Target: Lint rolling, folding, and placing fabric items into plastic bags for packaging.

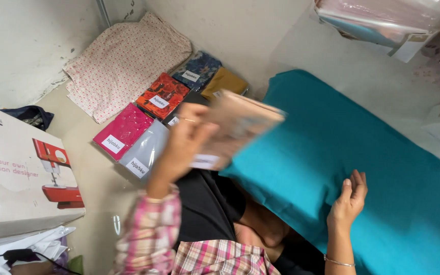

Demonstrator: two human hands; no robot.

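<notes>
One flat tan fabric packet (238,125) is pinched in the left hand (184,145), blurred; loose grip risks dropping it. Right hand (350,196) rests open, empty, on teal cloth (332,153).

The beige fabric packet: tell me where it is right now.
In the head view, the beige fabric packet is held up in the left hand, centre frame, above the row of folded fabrics and beside the teal cloth.
</notes>
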